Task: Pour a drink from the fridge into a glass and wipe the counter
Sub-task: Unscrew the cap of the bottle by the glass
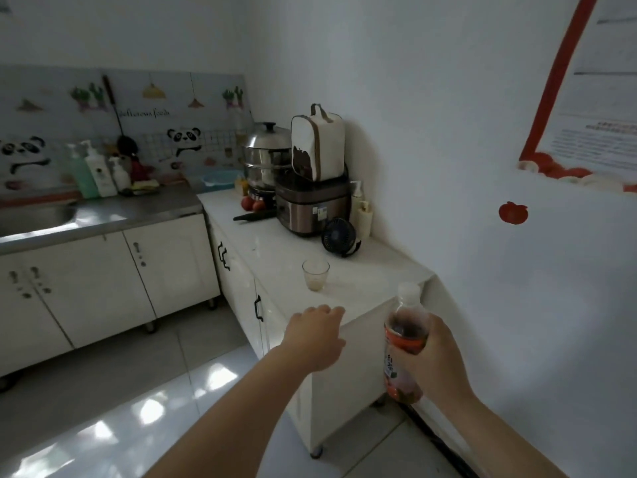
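**Head view: capped bottle carried toward a glass near the counter's edge**

The right hand (pixel 436 353) grips a bottle (pixel 405 343) of dark drink around its middle, fingers wrapped closed, the white cap on top. The left hand (pixel 315 336) reaches forward with fingers loosely spread and holds nothing, hovering over the near corner of the white counter (pixel 379 270). The glass (pixel 315 274) stands upright on that counter, close to the front edge and apart from both hands; it looks to have some pale liquid in its bottom.

The risks I judge from here:

- The reaching left hand could knock the glass, since it sits near the edge with nothing to stop it sliding off.
- Twisting the cap off in mid-air could let the bottle slip or spill.
- Pouring from height into such a small glass could splash or overfill it.
- The small fan (pixel 339 236) just behind the glass could catch spilled drink.
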A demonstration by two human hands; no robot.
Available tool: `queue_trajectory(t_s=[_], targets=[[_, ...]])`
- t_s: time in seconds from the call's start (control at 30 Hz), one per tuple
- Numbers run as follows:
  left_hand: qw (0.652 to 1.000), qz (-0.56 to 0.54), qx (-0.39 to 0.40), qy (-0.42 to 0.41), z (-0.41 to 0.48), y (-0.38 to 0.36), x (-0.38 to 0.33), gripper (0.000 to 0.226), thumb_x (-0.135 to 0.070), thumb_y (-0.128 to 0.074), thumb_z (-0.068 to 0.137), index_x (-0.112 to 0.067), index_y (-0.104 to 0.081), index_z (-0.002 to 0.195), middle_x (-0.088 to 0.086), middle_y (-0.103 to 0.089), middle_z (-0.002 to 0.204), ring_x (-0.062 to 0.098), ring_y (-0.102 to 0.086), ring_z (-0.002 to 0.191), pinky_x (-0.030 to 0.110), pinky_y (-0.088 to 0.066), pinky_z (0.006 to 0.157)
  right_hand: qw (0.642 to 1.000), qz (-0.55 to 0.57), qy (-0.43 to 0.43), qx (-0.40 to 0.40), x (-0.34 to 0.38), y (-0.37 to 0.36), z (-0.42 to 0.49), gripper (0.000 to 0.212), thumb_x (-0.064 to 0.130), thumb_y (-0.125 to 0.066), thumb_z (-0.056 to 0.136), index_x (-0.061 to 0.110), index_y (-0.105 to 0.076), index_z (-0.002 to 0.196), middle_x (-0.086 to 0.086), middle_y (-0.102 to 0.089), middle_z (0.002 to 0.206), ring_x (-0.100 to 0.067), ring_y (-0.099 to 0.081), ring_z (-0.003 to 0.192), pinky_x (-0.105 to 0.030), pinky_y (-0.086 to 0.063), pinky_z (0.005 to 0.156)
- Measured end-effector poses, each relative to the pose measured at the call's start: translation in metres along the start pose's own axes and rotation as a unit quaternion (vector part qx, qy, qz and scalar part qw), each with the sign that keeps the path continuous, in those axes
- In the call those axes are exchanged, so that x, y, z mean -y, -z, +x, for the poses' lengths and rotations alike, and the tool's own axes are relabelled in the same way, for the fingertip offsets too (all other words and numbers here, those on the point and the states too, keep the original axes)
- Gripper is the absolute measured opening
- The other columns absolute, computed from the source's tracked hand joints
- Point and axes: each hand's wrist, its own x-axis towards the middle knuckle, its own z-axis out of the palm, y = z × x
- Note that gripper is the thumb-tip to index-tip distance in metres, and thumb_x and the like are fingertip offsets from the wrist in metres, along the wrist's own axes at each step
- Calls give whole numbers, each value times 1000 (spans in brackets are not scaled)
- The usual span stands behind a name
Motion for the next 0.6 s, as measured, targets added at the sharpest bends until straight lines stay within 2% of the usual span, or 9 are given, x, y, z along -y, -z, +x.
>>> queue_trajectory(t_s=[0.2, 0.3, 0.43, 0.6], targets=[[1000, -21, -1, -10, 77, 20, 46, 52, -36, -46, 96, -15, -33, 141, 8, -44, 142, 28, -43, 129, 41, -36, 104, 1000, 1, -13, 1, 1, -45, 82, 52, 33, -79, 67, 35, -52, 110, 10, -57, 114, -11, -55, 105, -34, -51, 89], [999, -46, -18, -17, 114, 38, 63, 53, -38, -44, 97, -18, -32, 144, 7, -43, 145, 27, -41, 131, 41, -36, 107, 1000, -4, -9, 8, 0, -64, 120, 49, 36, -77, 67, 39, -53, 109, 13, -58, 111, -8, -56, 105, -35, -52, 89], [992, -104, -61, -29, 155, 63, 73, 52, -42, -44, 96, -21, -34, 143, 5, -46, 143, 24, -43, 130, 39, -39, 106, 999, -27, -22, 28, -7, -83, 161, 52, 48, -71, 63, 36, -53, 111, 11, -59, 110, -6, -59, 100, -35, -55, 85], [987, -119, -67, -84, 200, 81, 76, 55, -41, -48, 95, -26, -33, 145, 3, -50, 139, 21, -45, 127, 35, -40, 102, 997, -61, 2, 54, -16, -97, 207, 50, 43, -70, 64, 31, -54, 109, 7, -60, 106, -7, -59, 93, -29, -54, 80]])
